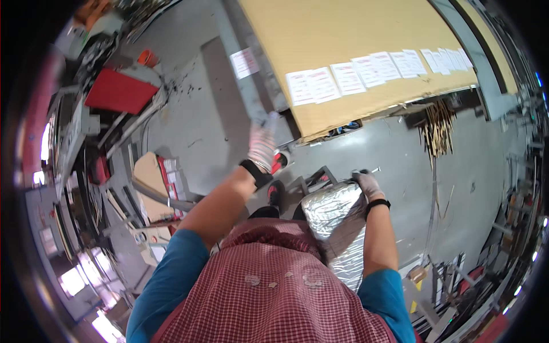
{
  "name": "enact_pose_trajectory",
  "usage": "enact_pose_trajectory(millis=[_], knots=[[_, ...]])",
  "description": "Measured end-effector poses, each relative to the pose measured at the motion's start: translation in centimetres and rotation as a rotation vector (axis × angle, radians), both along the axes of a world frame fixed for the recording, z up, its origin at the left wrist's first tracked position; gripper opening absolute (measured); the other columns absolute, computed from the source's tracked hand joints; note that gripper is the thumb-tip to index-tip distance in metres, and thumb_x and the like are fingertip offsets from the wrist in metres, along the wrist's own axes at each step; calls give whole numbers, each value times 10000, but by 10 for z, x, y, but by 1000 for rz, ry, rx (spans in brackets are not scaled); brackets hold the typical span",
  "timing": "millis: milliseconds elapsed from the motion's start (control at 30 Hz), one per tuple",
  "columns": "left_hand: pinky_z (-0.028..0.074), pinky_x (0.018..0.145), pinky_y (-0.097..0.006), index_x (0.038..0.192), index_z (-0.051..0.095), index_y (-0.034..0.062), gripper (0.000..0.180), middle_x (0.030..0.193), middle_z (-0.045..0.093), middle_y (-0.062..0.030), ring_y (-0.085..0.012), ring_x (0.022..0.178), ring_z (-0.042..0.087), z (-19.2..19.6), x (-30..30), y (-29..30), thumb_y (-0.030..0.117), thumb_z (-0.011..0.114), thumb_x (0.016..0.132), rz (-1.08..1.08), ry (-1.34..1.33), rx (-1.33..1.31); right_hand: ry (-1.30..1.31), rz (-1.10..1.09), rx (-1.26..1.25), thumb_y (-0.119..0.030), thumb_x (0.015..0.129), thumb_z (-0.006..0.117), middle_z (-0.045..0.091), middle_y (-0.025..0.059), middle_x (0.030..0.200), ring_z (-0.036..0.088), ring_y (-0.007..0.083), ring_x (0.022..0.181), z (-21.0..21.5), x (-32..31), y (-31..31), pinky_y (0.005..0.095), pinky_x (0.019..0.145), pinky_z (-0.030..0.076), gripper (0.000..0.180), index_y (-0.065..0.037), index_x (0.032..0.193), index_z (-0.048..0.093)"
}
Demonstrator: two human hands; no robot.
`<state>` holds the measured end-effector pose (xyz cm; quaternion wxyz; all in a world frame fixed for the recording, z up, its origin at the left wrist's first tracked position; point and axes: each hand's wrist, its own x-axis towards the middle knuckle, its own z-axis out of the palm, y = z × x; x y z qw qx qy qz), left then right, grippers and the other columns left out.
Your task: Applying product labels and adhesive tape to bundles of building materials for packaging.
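Note:
My left hand (262, 144), in a pale striped work glove, reaches forward beside the near left corner of a table. Motion smears its fingers, so their shape and anything in them stay unclear. My right hand (369, 184), also gloved, is closed at the far right edge of a shiny silver foil-wrapped block (336, 208). A short, thin, pale rod end (375, 170) sticks out past its fingers; the rest of that item is hidden. The silver block lies on a dark metal frame (326, 171), to the right of my legs.
A table (354, 34) topped with yellowish board carries a row of printed sheets (349, 79). Thin wooden strips (437, 134) hang in a bundle at its near right. Leftward are a red panel (121, 91), an orange bucket (148, 58) and a tan board (150, 186). Racks line the right.

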<state>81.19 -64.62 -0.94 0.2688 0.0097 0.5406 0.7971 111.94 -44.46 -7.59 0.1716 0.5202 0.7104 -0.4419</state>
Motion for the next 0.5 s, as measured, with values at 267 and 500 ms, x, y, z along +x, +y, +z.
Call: enact_pose_trajectory(millis=[267,500], knots=[[427,1079,-372,1356,452,12,406,1320,610,-136,-219,1268,547,69,-42,38,180,544,999,-639,-46,-293,-5,48,-97,-453,857,619,662,234,1220,622,359,1148,41,37,63,395,980,469,618,-2,1280,604],[284,1175,-547,1504,356,97,570,1528,408,-138,-365,1403,376,88,-43,77,452,335,1058,-207,-935,-82,-288,-183,34,-410,867,577,664,250,1202,620,387,1161,10,186,181,399,974,485,536,-23,1235,628]])
